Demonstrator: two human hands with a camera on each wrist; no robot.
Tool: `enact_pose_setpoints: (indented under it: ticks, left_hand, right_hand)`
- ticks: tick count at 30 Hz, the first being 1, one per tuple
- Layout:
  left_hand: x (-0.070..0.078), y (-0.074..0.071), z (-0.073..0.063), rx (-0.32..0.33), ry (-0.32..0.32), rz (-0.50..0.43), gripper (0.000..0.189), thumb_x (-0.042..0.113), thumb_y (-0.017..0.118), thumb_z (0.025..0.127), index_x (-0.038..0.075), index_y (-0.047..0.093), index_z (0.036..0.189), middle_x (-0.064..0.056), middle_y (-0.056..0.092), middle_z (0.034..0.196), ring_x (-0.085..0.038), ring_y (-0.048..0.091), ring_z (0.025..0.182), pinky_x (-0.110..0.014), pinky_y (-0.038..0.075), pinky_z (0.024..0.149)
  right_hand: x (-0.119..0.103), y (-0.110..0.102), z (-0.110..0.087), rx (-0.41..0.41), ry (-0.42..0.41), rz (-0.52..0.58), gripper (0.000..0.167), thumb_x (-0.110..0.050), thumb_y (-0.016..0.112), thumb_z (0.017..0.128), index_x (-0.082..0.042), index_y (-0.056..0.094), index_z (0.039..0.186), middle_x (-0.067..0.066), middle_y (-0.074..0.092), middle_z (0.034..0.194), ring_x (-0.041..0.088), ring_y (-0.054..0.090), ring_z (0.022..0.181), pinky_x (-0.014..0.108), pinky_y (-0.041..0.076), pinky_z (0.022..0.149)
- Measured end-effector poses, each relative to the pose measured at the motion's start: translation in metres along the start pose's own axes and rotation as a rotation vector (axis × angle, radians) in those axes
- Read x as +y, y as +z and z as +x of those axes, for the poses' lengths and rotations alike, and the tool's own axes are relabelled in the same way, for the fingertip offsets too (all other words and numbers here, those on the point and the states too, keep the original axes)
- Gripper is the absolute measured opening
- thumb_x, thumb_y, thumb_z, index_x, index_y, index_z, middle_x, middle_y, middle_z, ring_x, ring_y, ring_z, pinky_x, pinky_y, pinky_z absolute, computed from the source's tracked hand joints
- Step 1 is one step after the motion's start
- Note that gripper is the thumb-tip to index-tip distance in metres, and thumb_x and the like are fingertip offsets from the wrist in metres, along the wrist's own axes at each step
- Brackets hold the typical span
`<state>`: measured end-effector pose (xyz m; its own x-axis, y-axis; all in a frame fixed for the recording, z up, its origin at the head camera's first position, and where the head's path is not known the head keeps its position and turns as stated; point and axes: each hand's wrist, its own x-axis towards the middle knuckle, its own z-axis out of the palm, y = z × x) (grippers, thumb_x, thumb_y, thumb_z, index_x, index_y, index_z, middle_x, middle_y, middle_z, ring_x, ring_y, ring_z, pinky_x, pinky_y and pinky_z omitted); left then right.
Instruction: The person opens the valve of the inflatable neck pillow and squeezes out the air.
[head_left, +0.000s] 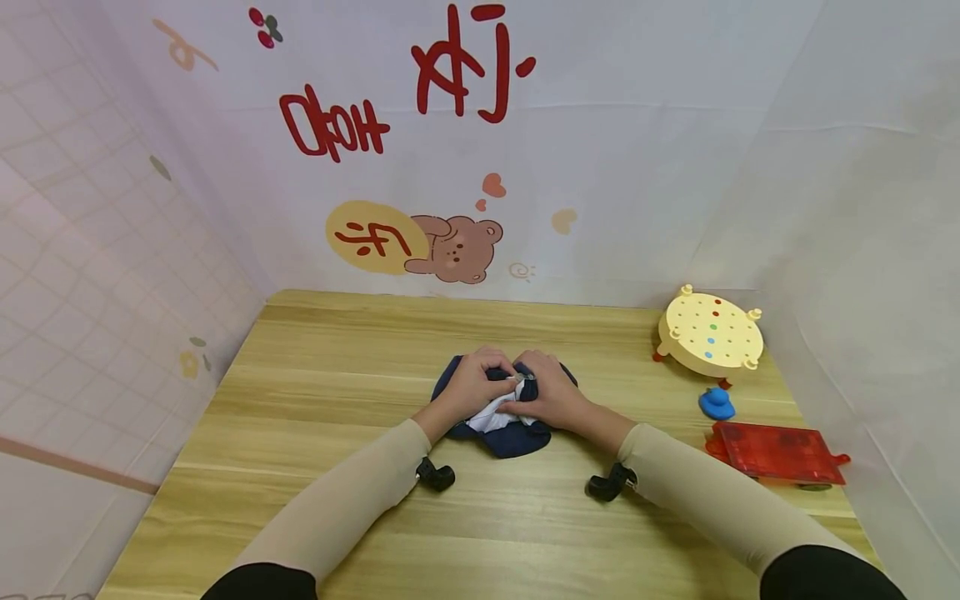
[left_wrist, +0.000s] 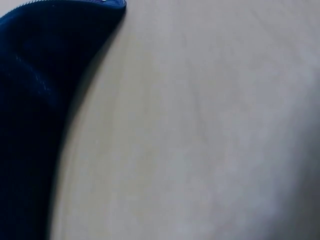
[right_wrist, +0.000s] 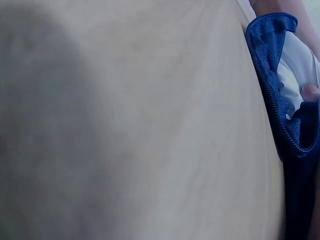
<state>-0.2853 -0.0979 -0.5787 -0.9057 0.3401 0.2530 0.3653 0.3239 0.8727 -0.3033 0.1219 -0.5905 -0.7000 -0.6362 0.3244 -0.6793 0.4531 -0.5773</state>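
Observation:
A navy blue zippered pouch [head_left: 513, 442] lies on the table with its mouth apart, showing white material [head_left: 491, 417] inside. My left hand [head_left: 478, 387] rests over its left part, thumb and forefinger pinching at the mouth. From the other side my right hand [head_left: 553, 398] grips the pouch's edge between thumb and fingers. What exactly the fingertips pinch is too small to tell. In the left wrist view only dark pouch fabric [left_wrist: 35, 130] and a bit of zipper show. The right wrist view shows the curved zipper edge [right_wrist: 270, 85] and white material [right_wrist: 295, 55].
On the right side of the wooden table [head_left: 300, 467] stand a cream round toy with knobs [head_left: 712, 333], a small blue hat-shaped piece [head_left: 717, 403] and a red translucent toy cart [head_left: 783, 452]. White printed sheets [head_left: 637, 167] enclose the back and sides.

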Motion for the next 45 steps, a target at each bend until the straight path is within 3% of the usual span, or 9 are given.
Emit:
enact_pose_setpoints:
  ticks: [11,18,24,33,45]
  left_hand:
    - [0.002,0.0,-0.001,-0.009,-0.005,-0.018,0.003,0.011,0.084,0.099,0.01,0.084,0.096,0.002,0.077,0.109,-0.018,0.064,0.112,-0.039,0.052,0.103]
    - [0.002,0.0,-0.001,-0.012,-0.016,-0.025,0.009,0.008,0.084,0.099,0.016,0.085,0.096,0.004,0.076,0.11,-0.017,0.065,0.113,-0.041,0.053,0.103]
    - [0.002,0.001,0.0,-0.002,-0.005,-0.037,0.007,0.008,0.085,0.098,0.015,0.084,0.096,0.003,0.076,0.108,-0.018,0.065,0.112,-0.04,0.054,0.101]
    - [0.0,0.004,0.001,0.013,0.024,-0.043,0.01,0.007,0.086,0.097,0.016,0.084,0.094,0.004,0.076,0.103,-0.018,0.064,0.108,-0.036,0.055,0.096]
    - [0.0,0.006,0.0,0.02,0.026,-0.085,0.01,0.005,0.085,0.096,0.014,0.085,0.093,-0.003,0.077,0.105,-0.02,0.065,0.106,-0.034,0.055,0.093]
  right_hand:
    - [0.001,0.002,0.002,-0.009,0.004,0.008,0.054,-0.044,0.097,0.086,-0.019,0.068,0.122,-0.003,0.07,0.116,0.02,0.065,0.11,0.053,0.046,0.099]
    - [0.001,0.003,0.003,-0.003,-0.004,-0.028,0.05,-0.041,0.097,0.087,-0.018,0.068,0.121,-0.002,0.07,0.115,0.021,0.066,0.108,0.053,0.048,0.097]
    - [0.001,0.002,0.004,0.014,-0.026,-0.016,0.046,-0.037,0.097,0.088,-0.017,0.069,0.119,-0.001,0.071,0.114,0.021,0.066,0.105,0.051,0.047,0.092]
    - [0.012,0.007,0.004,0.057,-0.086,0.026,0.045,-0.048,0.09,0.093,-0.014,0.07,0.114,0.002,0.071,0.109,0.022,0.065,0.098,0.049,0.047,0.087]
    - [0.008,0.005,0.004,0.033,-0.061,0.018,0.036,-0.027,0.094,0.09,-0.012,0.07,0.112,0.004,0.072,0.109,0.025,0.067,0.099,0.055,0.052,0.095]
